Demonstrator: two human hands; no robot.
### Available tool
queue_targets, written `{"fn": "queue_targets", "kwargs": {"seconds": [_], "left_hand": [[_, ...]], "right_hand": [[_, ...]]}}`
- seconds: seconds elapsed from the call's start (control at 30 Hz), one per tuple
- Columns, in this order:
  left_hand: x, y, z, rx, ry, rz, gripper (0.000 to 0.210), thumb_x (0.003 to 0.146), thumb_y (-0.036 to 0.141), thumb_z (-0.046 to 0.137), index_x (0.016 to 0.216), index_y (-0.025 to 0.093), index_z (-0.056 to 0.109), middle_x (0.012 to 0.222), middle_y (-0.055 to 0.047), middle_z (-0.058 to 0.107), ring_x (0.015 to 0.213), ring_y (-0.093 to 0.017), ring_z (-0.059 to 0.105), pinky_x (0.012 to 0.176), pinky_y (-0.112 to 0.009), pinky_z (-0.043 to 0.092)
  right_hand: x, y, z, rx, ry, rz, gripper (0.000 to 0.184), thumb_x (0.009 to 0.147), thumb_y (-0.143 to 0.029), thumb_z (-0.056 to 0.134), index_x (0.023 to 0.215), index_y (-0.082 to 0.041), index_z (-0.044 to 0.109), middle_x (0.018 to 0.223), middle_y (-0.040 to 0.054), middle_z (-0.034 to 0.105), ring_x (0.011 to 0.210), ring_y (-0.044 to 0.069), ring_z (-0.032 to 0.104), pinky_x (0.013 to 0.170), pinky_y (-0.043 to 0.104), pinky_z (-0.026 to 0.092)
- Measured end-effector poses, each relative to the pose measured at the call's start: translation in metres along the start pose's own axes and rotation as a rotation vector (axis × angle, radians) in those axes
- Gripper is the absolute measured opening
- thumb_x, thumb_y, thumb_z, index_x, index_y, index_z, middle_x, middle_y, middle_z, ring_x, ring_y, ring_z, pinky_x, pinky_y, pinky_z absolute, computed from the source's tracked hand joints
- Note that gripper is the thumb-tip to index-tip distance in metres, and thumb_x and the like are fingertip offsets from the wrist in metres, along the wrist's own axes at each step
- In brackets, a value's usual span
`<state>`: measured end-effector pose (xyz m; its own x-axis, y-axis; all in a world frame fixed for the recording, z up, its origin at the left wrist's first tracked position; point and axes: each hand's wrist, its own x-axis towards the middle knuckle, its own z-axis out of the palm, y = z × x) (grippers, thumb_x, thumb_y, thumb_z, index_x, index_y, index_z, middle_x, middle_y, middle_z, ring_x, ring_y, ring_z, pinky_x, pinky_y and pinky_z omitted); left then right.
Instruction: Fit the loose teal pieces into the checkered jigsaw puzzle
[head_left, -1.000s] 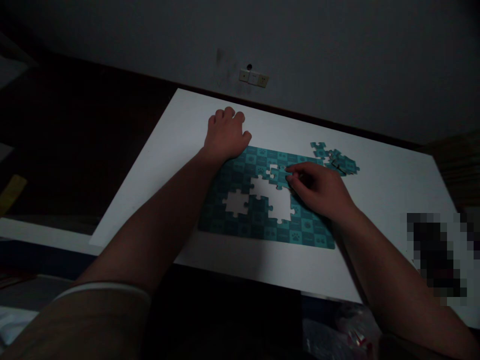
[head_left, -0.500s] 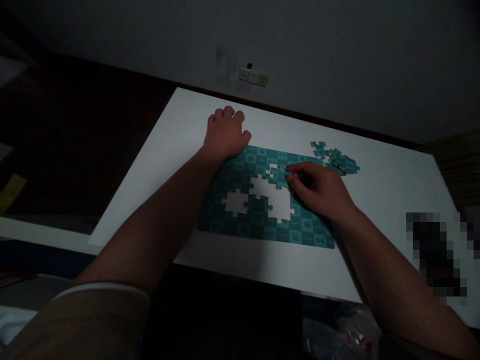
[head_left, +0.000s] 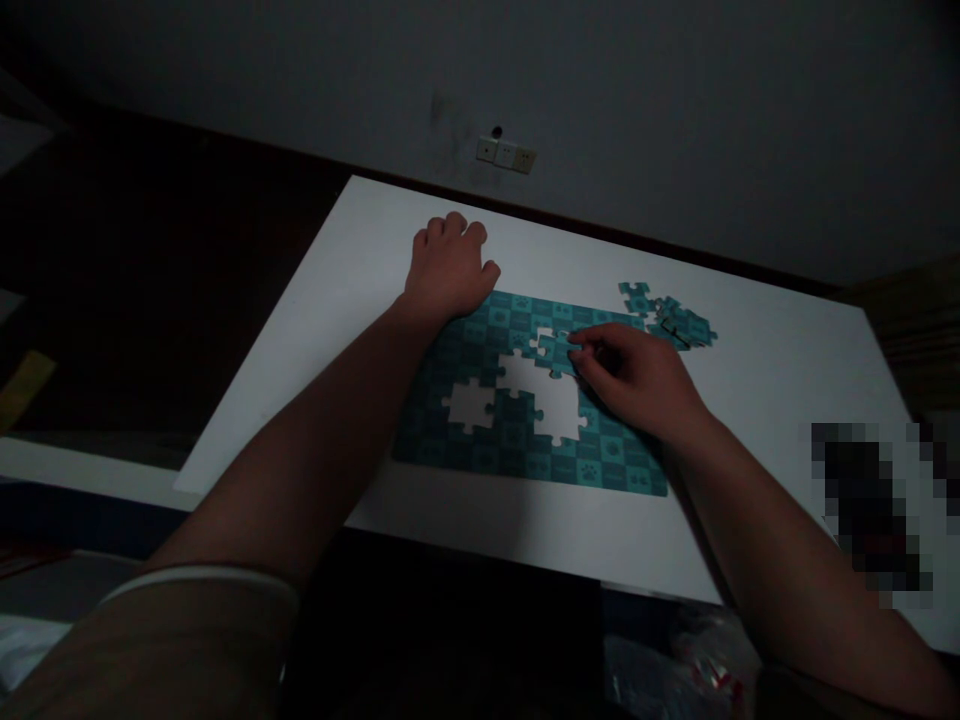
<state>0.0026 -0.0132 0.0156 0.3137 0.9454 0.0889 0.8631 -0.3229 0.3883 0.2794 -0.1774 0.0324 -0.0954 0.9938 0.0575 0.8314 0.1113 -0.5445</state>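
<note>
On a white rectangular tabletop (head_left: 787, 400) lies a flat teal checkered jigsaw puzzle (head_left: 600, 460), mostly assembled, with a closed-in gap (head_left: 471, 405) toward its left and a larger irregular gap (head_left: 557, 405) near its middle. The right hand (head_left: 637, 375) has its thumb and forefinger clamped on the right edge of a teal interlocking puzzle piece (head_left: 553, 352) at the far side of the larger gap, white showing beside it; the step in hand appears to be seating it, which would call for matching its tabs to the neighbouring sockets. The left hand (head_left: 448, 265) rests beyond the puzzle's far left corner, fingers slightly apart, holding nothing visible. Loose teal pieces (head_left: 682, 325) lie heaped beyond its far right corner. Below the tabletop sits a crumpled clear plastic bag (head_left: 645, 675); its contents are too dark to identify.
</note>
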Motion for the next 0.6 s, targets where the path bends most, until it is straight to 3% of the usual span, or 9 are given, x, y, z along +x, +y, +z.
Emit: {"fn": "queue_targets", "kwargs": {"seconds": [0.33, 0.6], "left_hand": [[-0.0003, 0.0014, 0.0005, 0.025, 0.001, -0.003, 0.047, 0.122, 0.031, 0.072, 0.168, 0.021, 0.076, 0.185, -0.024, 0.067, 0.179, -0.054, 0.054, 0.154, -0.071, 0.041], [-0.0015, 0.0018, 0.0009, 0.007, 0.012, -0.008, 0.049, 0.119, 0.031, 0.074, 0.168, 0.025, 0.077, 0.185, -0.022, 0.068, 0.180, -0.055, 0.052, 0.154, -0.078, 0.040]], "right_hand": [[0.0000, -0.0010, -0.0003, -0.009, -0.009, 0.012, 0.024, 0.114, -0.054, 0.078, 0.123, -0.037, 0.093, 0.113, 0.0114, 0.096, 0.104, 0.042, 0.089, 0.098, 0.063, 0.070], [0.0005, -0.0021, -0.0014, -0.008, -0.021, 0.023, 0.022, 0.113, -0.054, 0.079, 0.121, -0.038, 0.093, 0.112, 0.0111, 0.096, 0.103, 0.043, 0.090, 0.096, 0.063, 0.070]]}}
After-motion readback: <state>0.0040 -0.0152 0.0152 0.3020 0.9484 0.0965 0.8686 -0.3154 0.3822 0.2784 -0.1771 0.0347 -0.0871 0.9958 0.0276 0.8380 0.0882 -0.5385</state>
